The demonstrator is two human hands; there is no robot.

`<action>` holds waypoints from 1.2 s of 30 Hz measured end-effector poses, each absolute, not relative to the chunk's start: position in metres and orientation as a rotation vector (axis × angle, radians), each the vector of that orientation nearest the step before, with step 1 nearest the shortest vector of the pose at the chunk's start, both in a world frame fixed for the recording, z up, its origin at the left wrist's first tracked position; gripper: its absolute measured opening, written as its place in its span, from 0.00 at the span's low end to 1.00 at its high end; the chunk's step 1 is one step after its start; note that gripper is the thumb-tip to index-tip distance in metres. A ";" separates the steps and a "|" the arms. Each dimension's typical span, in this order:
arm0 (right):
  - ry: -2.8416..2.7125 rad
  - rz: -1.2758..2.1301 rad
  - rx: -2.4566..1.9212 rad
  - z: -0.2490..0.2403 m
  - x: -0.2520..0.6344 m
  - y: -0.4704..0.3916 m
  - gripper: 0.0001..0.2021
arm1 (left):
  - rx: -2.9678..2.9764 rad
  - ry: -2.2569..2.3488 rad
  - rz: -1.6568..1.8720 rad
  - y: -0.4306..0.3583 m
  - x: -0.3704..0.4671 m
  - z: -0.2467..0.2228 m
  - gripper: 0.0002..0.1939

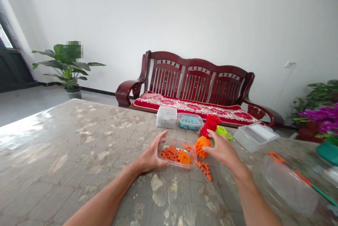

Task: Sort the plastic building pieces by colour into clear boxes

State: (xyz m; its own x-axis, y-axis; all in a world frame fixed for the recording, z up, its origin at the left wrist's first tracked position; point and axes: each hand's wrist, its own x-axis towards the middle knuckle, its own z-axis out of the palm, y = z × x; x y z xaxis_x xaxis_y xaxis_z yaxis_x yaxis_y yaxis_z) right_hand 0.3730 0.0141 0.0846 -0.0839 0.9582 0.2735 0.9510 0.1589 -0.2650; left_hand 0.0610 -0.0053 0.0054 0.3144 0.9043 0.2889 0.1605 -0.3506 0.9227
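My left hand [153,154] is closed around the left end of a clear plastic box [194,148] on the table. Inside lie orange toothed plastic building pieces [170,152]. Just right of the box, my right hand [220,148] has its thumb and fingers curved around a stack of orange interlocking pieces [202,146]. A loose orange triangular piece [204,170] rests below that stack. Behind it rise red interlocking pieces [210,125], with lime-green ones [223,132] beside them.
A lidded translucent box [167,117] and a tub of blue pieces [190,121] stand at the table's far side. To the right are an open translucent box [250,139] and a clear lid-like container [290,183]. A wooden bench [198,81] is beyond the patterned table [105,169].
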 end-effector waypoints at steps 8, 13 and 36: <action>-2.101 -0.021 -1.931 0.084 0.365 0.011 0.36 | 1.718 0.956 1.101 -0.005 0.063 0.006 0.60; -2.037 -0.034 -1.903 0.089 0.366 0.011 0.34 | 1.717 0.954 1.100 -0.005 0.063 0.006 0.60; -2.057 0.170 -1.592 0.086 0.316 0.005 0.27 | 1.780 0.958 1.087 -0.004 0.067 0.009 0.62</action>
